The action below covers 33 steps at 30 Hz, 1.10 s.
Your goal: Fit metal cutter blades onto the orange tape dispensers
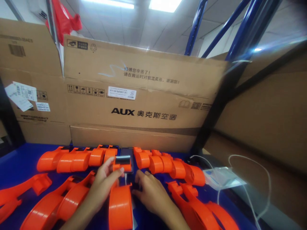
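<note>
While cardboard blocks the back, left grip holds orange dispenser, right grip unclear

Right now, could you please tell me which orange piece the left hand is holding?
The central orange piece, its pale-toothed dark strip facing the camera beside the left hand; the other orange pieces rest on the blue tabletop.

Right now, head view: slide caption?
Left hand gripping a black-and-orange part, right hand alongside, amid orange pieces on a blue tabletop.

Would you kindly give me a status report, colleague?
Left hand holds orange plastic piece with black strip. Right hand nearby, its hold unclear. Rounded orange plastic pieces crowd the blue tabletop.
</note>
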Available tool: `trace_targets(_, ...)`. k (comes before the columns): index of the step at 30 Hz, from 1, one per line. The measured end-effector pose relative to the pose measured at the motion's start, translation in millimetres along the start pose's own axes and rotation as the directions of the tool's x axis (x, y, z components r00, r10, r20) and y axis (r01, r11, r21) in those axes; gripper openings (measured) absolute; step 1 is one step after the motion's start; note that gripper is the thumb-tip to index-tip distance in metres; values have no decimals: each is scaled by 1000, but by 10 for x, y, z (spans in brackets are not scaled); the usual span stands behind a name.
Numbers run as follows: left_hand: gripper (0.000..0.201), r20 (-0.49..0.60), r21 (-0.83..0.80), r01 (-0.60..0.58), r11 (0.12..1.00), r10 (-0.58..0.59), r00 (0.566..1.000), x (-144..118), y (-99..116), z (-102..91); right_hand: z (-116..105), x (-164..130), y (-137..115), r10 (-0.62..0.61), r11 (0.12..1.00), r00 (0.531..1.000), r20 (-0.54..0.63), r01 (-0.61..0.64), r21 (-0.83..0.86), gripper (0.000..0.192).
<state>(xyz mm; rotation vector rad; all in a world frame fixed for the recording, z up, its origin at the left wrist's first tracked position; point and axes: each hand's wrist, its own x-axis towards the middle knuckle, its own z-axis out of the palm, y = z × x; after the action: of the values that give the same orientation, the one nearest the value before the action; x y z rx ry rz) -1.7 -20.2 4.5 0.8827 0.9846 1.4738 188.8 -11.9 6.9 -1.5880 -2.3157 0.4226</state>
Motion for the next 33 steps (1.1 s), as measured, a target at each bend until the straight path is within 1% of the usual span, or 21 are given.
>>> trace_targets(2,63,13,5,-18,1000,18,1000,4,-13,6,8,-4,6,5,999,999,-44,-3,33,16)
trace_targets(5,54,53,23,-57,998,55,997,21,-27,5,5,10,32,-21,994,993,-113,33,106,16)
trace_targets(8,41,128,32,-97,995,92,987,24,-28,-3,-10,61,72,-54,954,973,-224,116,278,10)
trace_targets(10,36,173,26,-120,992,113,978,10,-22,-5,-9,101,88,-58,871,956,-287,189,453,5)
trace_targets(11,34,192,22,-130,991,124,974,0,-18,-4,-2,116,88,-47,810,951,-304,215,546,6)
trace_targets(13,30,231,23,-144,989,135,964,-20,-13,1,17,131,71,-3,676,950,-311,231,699,14)
trace_targets(15,26,247,28,-144,989,133,960,-30,-14,9,32,124,40,46,576,954,-295,216,788,21)
trace_targets(17,26,238,25,-140,990,130,962,-24,-24,19,31,101,5,72,534,956,-285,205,820,26)
trace_targets(22,30,209,58,-151,987,136,969,15,-69,24,-23,50,-59,54,515,949,-312,242,823,27)
trace_targets(27,29,202,95,-153,984,132,971,17,-93,-3,-17,29,-84,0,529,942,-335,285,800,19)
trace_targets(30,31,195,107,-154,982,131,972,22,-90,-12,3,11,-91,-18,577,935,-354,299,760,13)
trace_targets(33,34,198,104,-162,981,139,970,22,-81,-4,-11,-2,-105,-42,667,917,-396,321,673,11)
